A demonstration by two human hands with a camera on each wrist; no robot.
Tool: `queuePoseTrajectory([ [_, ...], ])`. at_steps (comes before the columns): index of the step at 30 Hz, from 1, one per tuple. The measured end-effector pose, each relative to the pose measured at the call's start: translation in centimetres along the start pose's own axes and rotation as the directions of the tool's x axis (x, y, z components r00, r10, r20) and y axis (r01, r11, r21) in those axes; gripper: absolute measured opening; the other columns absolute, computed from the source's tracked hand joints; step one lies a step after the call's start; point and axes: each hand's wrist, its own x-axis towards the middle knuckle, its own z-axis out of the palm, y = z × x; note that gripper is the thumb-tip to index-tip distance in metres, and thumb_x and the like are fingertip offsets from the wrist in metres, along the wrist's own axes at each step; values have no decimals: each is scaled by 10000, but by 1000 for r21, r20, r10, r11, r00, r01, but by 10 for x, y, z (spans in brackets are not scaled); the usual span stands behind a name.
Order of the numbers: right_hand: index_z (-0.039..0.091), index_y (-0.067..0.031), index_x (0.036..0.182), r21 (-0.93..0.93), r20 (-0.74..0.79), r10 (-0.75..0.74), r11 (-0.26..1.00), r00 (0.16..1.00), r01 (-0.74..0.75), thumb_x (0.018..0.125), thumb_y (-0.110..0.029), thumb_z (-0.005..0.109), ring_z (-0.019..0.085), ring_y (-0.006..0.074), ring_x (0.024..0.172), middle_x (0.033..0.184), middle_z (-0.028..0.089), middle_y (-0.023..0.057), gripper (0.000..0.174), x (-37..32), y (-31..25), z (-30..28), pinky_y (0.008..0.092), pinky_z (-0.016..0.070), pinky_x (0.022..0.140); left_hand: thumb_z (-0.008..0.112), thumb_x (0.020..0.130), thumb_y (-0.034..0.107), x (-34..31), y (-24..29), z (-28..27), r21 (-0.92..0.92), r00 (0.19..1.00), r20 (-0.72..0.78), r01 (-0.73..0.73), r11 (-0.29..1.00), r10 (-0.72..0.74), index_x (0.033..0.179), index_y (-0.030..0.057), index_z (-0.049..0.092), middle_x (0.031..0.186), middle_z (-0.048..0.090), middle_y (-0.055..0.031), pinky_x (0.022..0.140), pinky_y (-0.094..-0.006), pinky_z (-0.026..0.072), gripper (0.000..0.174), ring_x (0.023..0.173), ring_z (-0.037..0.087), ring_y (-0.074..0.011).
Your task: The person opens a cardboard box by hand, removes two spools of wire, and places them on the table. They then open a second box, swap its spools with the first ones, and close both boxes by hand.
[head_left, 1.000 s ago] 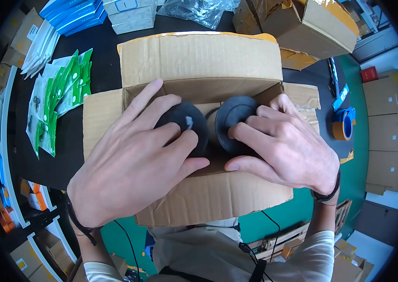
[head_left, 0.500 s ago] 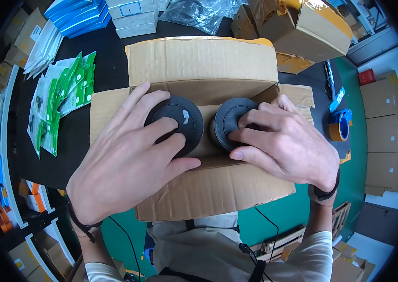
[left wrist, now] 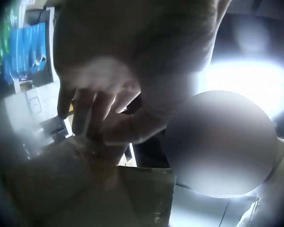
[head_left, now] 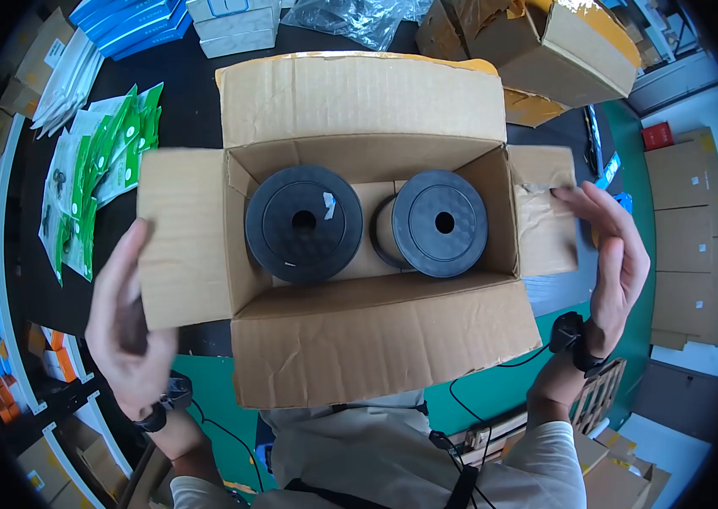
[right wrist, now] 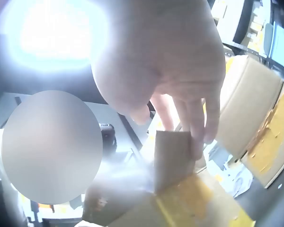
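Observation:
An open cardboard box [head_left: 376, 356] holds two black spools side by side, the left spool [head_left: 278, 225] and the right spool [head_left: 461, 204]. A small white scrap is stuck on the left one. Beside the left side flap [head_left: 185, 237] is my left hand [head_left: 126, 331], blurred, fingers extended and holding nothing, fingertips at the flap's outer edge. At the right side flap [head_left: 541, 216], my right hand [head_left: 614, 254] has its fingertips at the outer edge, thumb apart. The right wrist view shows the right hand [right wrist: 180, 71] with its fingers behind a flap [right wrist: 173, 158].
Green-and-white packets [head_left: 92, 187], blue packs [head_left: 134, 25] and white boxes [head_left: 236, 34] lie on the dark table's left and back. Clear plastic [head_left: 355, 21] is behind the box. Another torn carton [head_left: 537, 55] stands at the back right.
Both hands have let go of the spools and moved outward to the side flaps. The spools remain in the box, the left one lower and fully visible.

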Motion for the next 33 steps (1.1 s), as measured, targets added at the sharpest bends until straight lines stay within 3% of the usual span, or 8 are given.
queuePoseTrajectory([
  [4,450,42,1570,394,9,-198,901,980,179,964,-622,691,648,338,1324,1594,488,270,931,4,-14,46,511,500,1107,736,868,37,14,33,31,-154,912,271,-275,949,309,1551,-18,510,1527,594,-245,1242,-603,290,722,1471,500,-466],
  [7,406,16,1604,341,298,-333,912,895,226,845,-754,735,583,410,1392,1567,485,335,1130,18,-26,39,544,428,1168,792,839,89,20,33,35,394,781,534,-570,721,324,1540,-34,507,1537,584,-248,1257,-586,259,766,1495,477,-450],
  [13,382,-21,1628,49,614,-336,919,714,391,801,-660,847,474,471,1481,1607,442,330,1144,23,-36,30,570,291,1256,802,851,112,20,21,50,316,860,332,-489,813,388,1523,-29,516,1520,594,-256,1233,-534,328,744,1490,481,-422],
  [16,407,-57,1630,-43,179,-328,939,927,340,812,-375,913,459,403,1512,1663,387,268,1013,24,-20,46,560,253,1280,781,885,110,22,12,57,151,896,214,-423,893,388,1542,-21,490,1538,575,-256,1216,-501,370,730,1477,499,-394],
  [19,358,-57,1650,-60,114,-234,969,966,241,845,-322,890,485,394,1491,1646,414,262,1001,34,-13,63,539,264,1281,764,932,151,34,14,77,76,944,-97,-310,948,317,1625,-5,359,1569,530,-271,1189,-464,422,818,1455,520,-360],
  [25,246,-61,1686,218,128,-121,972,984,91,875,-344,878,455,385,1510,1658,388,260,1067,36,2,74,524,278,1280,782,924,181,46,8,82,-191,970,-33,-244,951,242,1682,13,219,1589,493,-278,1177,-458,441,959,1462,513,-359],
  [29,391,-28,1629,207,57,-127,972,990,112,819,-509,902,367,414,1557,1699,318,256,1071,29,5,67,550,293,1267,751,955,243,42,9,82,-316,972,-4,-223,922,234,1682,19,230,1585,493,-277,1184,-473,434,921,1464,511,-369],
  [33,567,-47,1522,176,311,-399,916,863,360,718,-609,935,354,454,1551,1692,310,274,1048,28,26,51,575,291,1261,700,994,316,44,-4,64,-197,935,113,-310,930,336,1628,21,379,1589,483,-280,1190,-471,431,769,1459,519,-376],
])
